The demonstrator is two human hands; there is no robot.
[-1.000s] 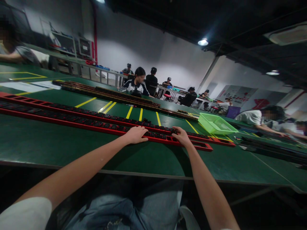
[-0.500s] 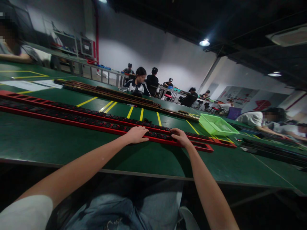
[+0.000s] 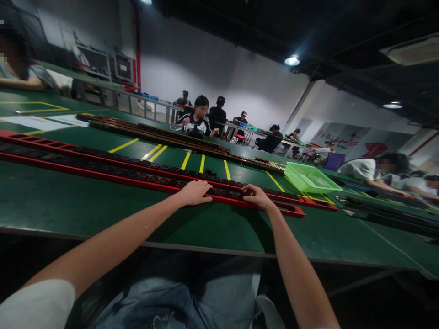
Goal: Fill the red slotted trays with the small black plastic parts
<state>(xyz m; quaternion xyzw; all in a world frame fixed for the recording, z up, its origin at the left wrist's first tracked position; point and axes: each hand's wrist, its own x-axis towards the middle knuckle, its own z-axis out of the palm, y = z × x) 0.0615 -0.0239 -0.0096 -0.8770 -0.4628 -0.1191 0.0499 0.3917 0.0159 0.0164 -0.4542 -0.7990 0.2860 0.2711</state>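
Across the green table lies a long red frame [image 3: 137, 183], its slots filled with black pieces. My left hand [image 3: 196, 193] grips this near frame, thumb on the front side and fingers over the top. To the right, my right hand [image 3: 256, 196] has its fingertips pinched together at the row, on what looks like a small black piece [image 3: 243, 193], partly hidden by the fingers. Open slots show in the frame's right end [image 3: 291, 209]. Just behind runs a second red frame [image 3: 48, 141], also largely filled with black pieces.
Beyond the frames, long brown strips [image 3: 164, 136] lie stacked. A light green basket [image 3: 310, 178] stands at the right, with dark strips [image 3: 394, 217] farther right. White papers [image 3: 37, 122] and yellow tape lines are on the green table [image 3: 329, 237]. Other people sit around.
My right hand has shifted slightly left along the near frame, its fingers more curled. The left hand stays put. A person across the table has raised their hands.
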